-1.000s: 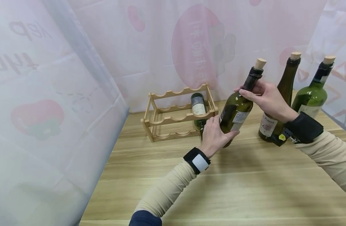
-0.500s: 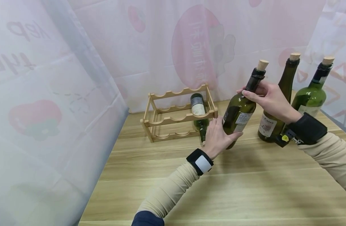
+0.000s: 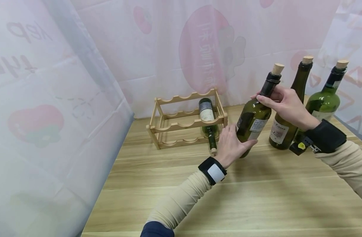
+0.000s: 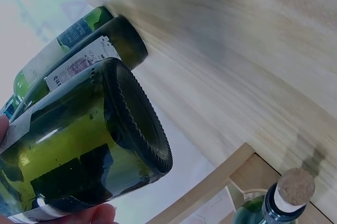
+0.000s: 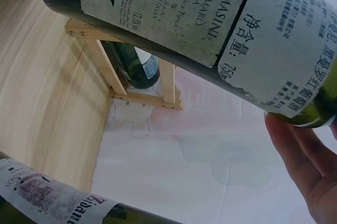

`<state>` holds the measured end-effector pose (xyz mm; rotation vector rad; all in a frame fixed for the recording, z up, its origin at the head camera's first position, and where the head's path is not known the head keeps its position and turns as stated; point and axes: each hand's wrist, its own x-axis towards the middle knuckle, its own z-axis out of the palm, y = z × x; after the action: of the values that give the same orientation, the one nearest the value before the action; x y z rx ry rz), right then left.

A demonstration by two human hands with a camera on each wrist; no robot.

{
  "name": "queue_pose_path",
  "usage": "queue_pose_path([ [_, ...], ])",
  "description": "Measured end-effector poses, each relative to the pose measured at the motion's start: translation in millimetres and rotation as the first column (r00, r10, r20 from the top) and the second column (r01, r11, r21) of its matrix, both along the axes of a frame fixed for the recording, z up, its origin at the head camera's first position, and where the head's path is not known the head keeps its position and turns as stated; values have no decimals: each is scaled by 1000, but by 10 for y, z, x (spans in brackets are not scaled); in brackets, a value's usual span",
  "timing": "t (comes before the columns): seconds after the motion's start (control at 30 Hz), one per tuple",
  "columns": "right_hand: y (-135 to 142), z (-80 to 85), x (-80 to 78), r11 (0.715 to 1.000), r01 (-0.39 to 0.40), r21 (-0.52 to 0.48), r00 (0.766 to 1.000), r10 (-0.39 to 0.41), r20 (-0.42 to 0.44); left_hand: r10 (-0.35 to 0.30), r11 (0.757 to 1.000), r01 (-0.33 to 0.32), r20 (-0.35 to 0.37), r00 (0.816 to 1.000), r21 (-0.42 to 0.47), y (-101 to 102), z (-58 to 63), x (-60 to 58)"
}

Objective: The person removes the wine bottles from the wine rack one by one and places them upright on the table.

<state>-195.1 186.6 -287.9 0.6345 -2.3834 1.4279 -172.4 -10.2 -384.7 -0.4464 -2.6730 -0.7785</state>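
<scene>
From here, I see the person's left hand [image 3: 231,144] clamped round the lower body of a bottle [image 3: 253,118], thumb on one side and fingers on the other, while the right hand [image 3: 290,107] pinches it where neck meets shoulder. That bottle hangs between the two hands, tilted, its base clear of the counter [image 3: 257,204] and its cork [image 3: 277,68] poking up above the right hand. Just beyond the left hand and off to its left sits a wooden rack [image 3: 177,126]; a second bottle [image 3: 206,113] lies in its lower tier at the end nearest that hand, its corked neck pointing toward the person and ending near the left wrist. Partly hidden behind the right hand stands a dark bottle [image 3: 278,131], and past that wrist, farther right, a green bottle [image 3: 323,102], both upright and corked.
</scene>
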Motion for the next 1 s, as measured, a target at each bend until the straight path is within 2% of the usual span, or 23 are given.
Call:
queue_pose_path([
  [0.27, 51, -21, 22, 1000, -4, -9, 1000, 4, -2, 5, 1000, -5, 21, 1000, -4, 54, -10, 40],
  [0.63, 96, -32, 33, 1000, -1, -17, 1000, 1, 1, -14, 1000, 14, -23, 1000, -7, 91, -25, 35],
  [1.0, 125, -5, 51, 1000, 7, 0, 1000, -7, 26, -36, 999, 37, -15, 999, 10, 118, -20, 37],
])
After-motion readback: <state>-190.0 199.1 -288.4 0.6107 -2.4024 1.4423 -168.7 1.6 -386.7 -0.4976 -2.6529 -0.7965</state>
